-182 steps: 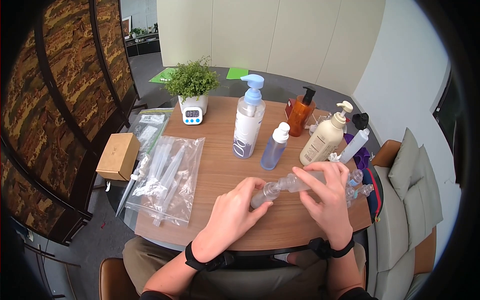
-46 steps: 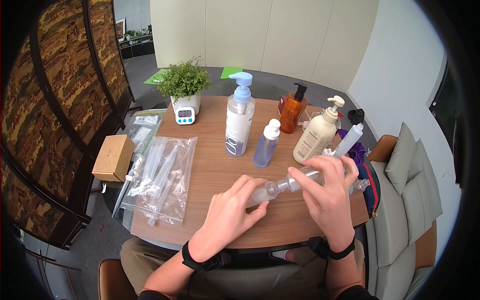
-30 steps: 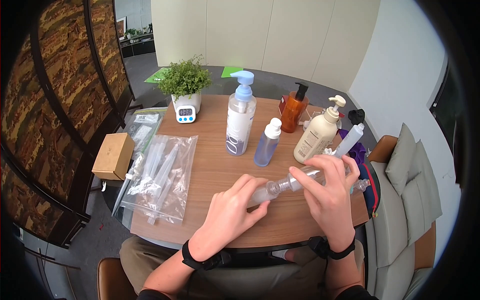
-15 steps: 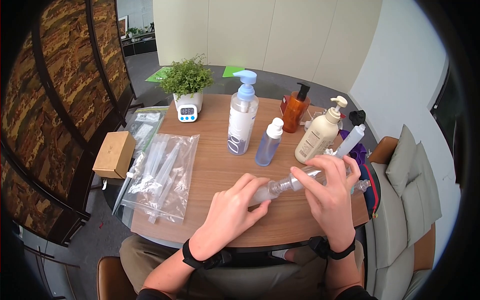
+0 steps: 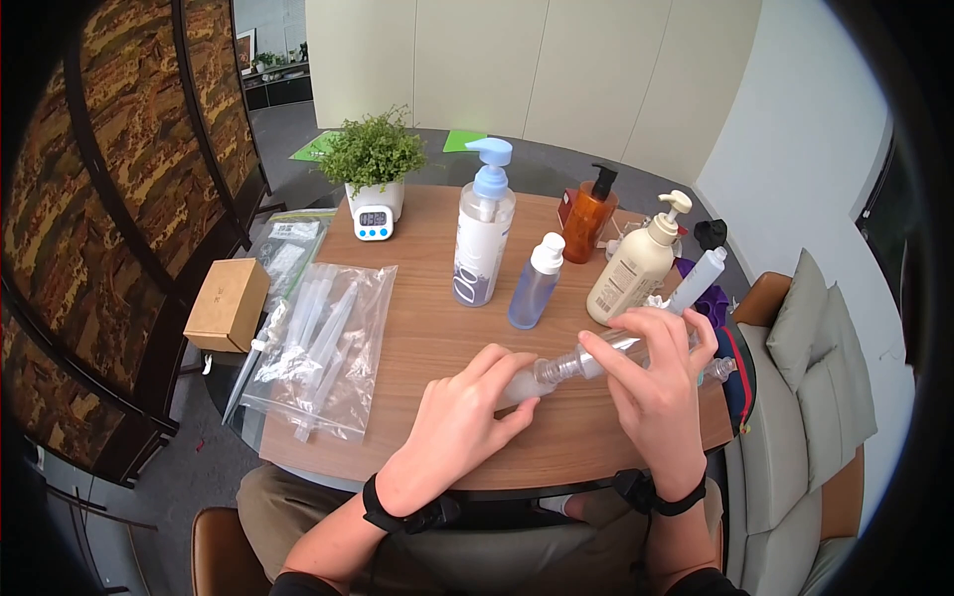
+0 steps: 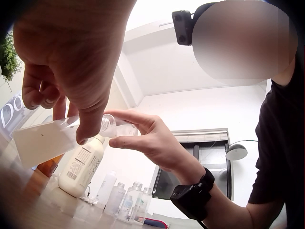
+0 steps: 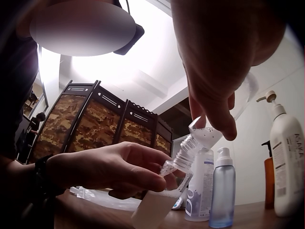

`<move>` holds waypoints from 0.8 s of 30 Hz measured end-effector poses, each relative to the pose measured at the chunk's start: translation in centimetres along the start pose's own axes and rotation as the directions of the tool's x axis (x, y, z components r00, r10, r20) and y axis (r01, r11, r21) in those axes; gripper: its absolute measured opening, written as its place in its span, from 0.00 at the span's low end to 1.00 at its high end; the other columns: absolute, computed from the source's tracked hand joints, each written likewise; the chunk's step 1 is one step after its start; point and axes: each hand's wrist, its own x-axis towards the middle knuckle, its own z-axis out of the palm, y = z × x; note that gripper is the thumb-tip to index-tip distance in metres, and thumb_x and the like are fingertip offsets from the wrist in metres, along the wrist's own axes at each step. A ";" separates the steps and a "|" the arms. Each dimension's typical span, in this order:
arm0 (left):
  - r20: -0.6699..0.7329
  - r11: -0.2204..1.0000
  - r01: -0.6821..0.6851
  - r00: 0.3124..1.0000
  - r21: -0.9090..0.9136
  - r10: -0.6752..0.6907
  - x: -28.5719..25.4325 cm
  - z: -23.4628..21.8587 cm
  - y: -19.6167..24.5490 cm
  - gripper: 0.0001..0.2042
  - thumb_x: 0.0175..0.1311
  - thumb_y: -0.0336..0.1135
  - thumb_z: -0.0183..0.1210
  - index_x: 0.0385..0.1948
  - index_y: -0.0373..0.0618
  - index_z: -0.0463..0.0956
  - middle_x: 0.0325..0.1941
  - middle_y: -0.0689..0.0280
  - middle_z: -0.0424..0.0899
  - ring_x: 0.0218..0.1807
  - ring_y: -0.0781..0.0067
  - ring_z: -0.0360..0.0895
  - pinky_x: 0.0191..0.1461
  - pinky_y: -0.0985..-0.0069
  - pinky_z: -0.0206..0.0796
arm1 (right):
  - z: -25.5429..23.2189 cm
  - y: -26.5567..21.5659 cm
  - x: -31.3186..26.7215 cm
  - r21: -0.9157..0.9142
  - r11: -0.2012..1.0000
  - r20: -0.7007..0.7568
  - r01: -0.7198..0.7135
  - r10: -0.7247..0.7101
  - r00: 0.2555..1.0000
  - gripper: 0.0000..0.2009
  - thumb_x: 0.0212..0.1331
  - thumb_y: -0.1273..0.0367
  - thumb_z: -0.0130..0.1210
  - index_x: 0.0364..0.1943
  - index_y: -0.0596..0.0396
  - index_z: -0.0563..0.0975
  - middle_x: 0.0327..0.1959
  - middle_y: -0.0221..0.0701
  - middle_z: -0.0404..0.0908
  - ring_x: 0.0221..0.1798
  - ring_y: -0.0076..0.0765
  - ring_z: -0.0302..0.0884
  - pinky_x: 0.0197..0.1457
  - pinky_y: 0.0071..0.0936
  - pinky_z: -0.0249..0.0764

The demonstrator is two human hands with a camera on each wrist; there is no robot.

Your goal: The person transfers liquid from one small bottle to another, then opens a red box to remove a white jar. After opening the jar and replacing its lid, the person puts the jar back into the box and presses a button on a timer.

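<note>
The left hand (image 5: 453,415) grips a cloudy bottle (image 5: 524,385), with the thumb on one side and the fingers on the other. This bottle leans over with its mouth up, and it looks milky white inside. The right hand (image 5: 658,385) holds a clear bottle (image 5: 608,352) between its thumb and fingers. That one slopes down, so the two necks meet in the middle, mouth to mouth. Both bottles are up above the front part of the brown counter (image 5: 427,298).

Past the hands stands a small blue bottle (image 5: 533,296) with a white top. A tall bottle (image 5: 482,248) with a light blue pump is just beside it. A cream pump bottle (image 5: 632,270) stands behind the right hand, near an orange bottle (image 5: 590,226) with a black pump. A few small clear bottles (image 6: 133,202) stand near the cream one.

On the left lies a see-through bag (image 5: 366,372) with long tubes (image 5: 323,323) inside. A cardboard box (image 5: 225,306) sits next to it. A little white timer (image 5: 374,224) stands in front of a green plant (image 5: 373,151).
</note>
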 end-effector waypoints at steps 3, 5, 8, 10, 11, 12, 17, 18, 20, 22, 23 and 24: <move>0.002 1.000 0.003 1.000 0.005 -0.003 0.0 0.0 0.0 0.20 0.62 0.33 0.76 0.56 0.44 0.86 0.50 0.62 0.88 0.45 0.49 0.90 0.47 0.59 0.84 | 0.1 0.0 0.0 -0.002 1.000 0.001 -0.001 0.001 1.000 0.24 0.52 0.76 0.70 0.55 0.39 0.91 0.55 0.28 0.82 0.65 0.37 0.80 0.80 0.57 0.54; 0.001 1.000 0.003 1.000 0.006 -0.003 0.0 0.0 0.0 0.20 0.62 0.34 0.76 0.56 0.44 0.86 0.50 0.62 0.88 0.45 0.49 0.90 0.47 0.59 0.84 | 0.1 0.0 0.0 -0.004 1.000 0.002 -0.001 0.001 1.000 0.24 0.52 0.76 0.70 0.55 0.39 0.91 0.55 0.28 0.82 0.65 0.37 0.80 0.80 0.57 0.54; -0.007 1.000 -0.002 1.000 0.003 0.002 0.0 0.1 0.0 0.20 0.62 0.34 0.76 0.56 0.44 0.86 0.49 0.62 0.88 0.45 0.49 0.90 0.46 0.59 0.84 | 0.1 0.0 0.0 -0.005 1.000 0.000 -0.002 0.002 1.000 0.24 0.52 0.76 0.70 0.55 0.39 0.91 0.55 0.27 0.82 0.65 0.37 0.80 0.80 0.57 0.54; -0.006 1.000 -0.004 1.000 0.004 0.004 0.0 0.1 0.0 0.20 0.63 0.34 0.76 0.56 0.44 0.86 0.49 0.62 0.88 0.44 0.49 0.90 0.46 0.59 0.84 | 0.1 0.0 0.0 -0.005 1.000 -0.002 -0.003 0.003 1.000 0.24 0.52 0.76 0.70 0.55 0.39 0.91 0.55 0.27 0.82 0.65 0.37 0.80 0.80 0.57 0.54; -0.005 1.000 -0.006 1.000 0.006 0.006 0.0 0.1 0.0 0.20 0.63 0.34 0.76 0.56 0.44 0.86 0.49 0.62 0.88 0.44 0.49 0.90 0.46 0.59 0.84 | 0.1 0.0 -0.1 -0.007 1.000 -0.001 -0.002 0.002 1.000 0.24 0.52 0.76 0.70 0.55 0.39 0.91 0.55 0.27 0.82 0.65 0.37 0.80 0.80 0.57 0.54; -0.005 1.000 -0.006 1.000 0.006 0.006 0.0 0.1 0.0 0.20 0.63 0.34 0.76 0.56 0.44 0.86 0.49 0.62 0.88 0.44 0.49 0.90 0.46 0.59 0.84 | 0.1 0.0 -0.1 -0.009 1.000 0.000 -0.002 0.002 1.000 0.24 0.52 0.76 0.70 0.55 0.39 0.91 0.55 0.27 0.82 0.65 0.37 0.80 0.80 0.57 0.54; -0.002 1.000 -0.005 1.000 0.005 0.005 0.0 0.1 0.0 0.20 0.62 0.34 0.76 0.56 0.44 0.86 0.48 0.62 0.88 0.44 0.49 0.90 0.45 0.59 0.84 | 0.1 0.0 0.0 -0.006 1.000 -0.002 0.000 0.000 1.000 0.23 0.52 0.76 0.70 0.55 0.40 0.91 0.55 0.27 0.82 0.65 0.37 0.80 0.80 0.57 0.54; -0.002 1.000 -0.005 1.000 0.005 0.005 0.0 0.1 -0.1 0.20 0.62 0.34 0.76 0.56 0.44 0.86 0.48 0.62 0.88 0.44 0.49 0.90 0.45 0.59 0.84 | 0.1 0.0 0.0 -0.006 1.000 0.000 -0.001 0.001 1.000 0.23 0.52 0.77 0.70 0.55 0.40 0.91 0.55 0.27 0.82 0.65 0.37 0.80 0.80 0.57 0.54; -0.005 1.000 -0.012 1.000 0.007 0.012 0.0 0.1 -0.1 0.20 0.63 0.34 0.76 0.56 0.44 0.86 0.48 0.62 0.88 0.44 0.49 0.90 0.45 0.58 0.84 | 0.1 -0.1 0.0 -0.003 1.000 0.001 -0.004 0.004 1.000 0.23 0.52 0.77 0.70 0.55 0.40 0.91 0.55 0.27 0.82 0.65 0.37 0.80 0.80 0.57 0.54; -0.005 1.000 -0.010 1.000 0.004 0.010 0.0 0.1 -0.1 0.20 0.63 0.34 0.76 0.56 0.44 0.86 0.48 0.62 0.88 0.44 0.49 0.90 0.45 0.58 0.84 | 0.1 -0.1 0.0 -0.001 1.000 0.002 -0.006 0.006 1.000 0.23 0.52 0.77 0.70 0.55 0.40 0.91 0.55 0.27 0.82 0.65 0.37 0.80 0.80 0.57 0.54; -0.004 1.000 -0.009 1.000 0.000 0.009 0.0 0.1 -0.1 0.20 0.63 0.34 0.76 0.57 0.44 0.86 0.48 0.62 0.88 0.44 0.49 0.90 0.45 0.58 0.84 | 0.1 -0.1 0.0 -0.002 1.000 0.002 -0.006 0.006 1.000 0.23 0.52 0.77 0.70 0.55 0.40 0.91 0.55 0.27 0.82 0.65 0.37 0.80 0.80 0.57 0.54; -0.005 1.000 -0.008 1.000 0.000 0.008 0.0 0.1 -0.1 0.20 0.63 0.34 0.76 0.57 0.44 0.86 0.48 0.62 0.88 0.44 0.49 0.90 0.45 0.58 0.84 | 0.1 -0.1 0.0 -0.003 1.000 0.003 -0.007 0.007 1.000 0.23 0.53 0.77 0.70 0.55 0.40 0.91 0.55 0.28 0.82 0.65 0.37 0.80 0.80 0.57 0.54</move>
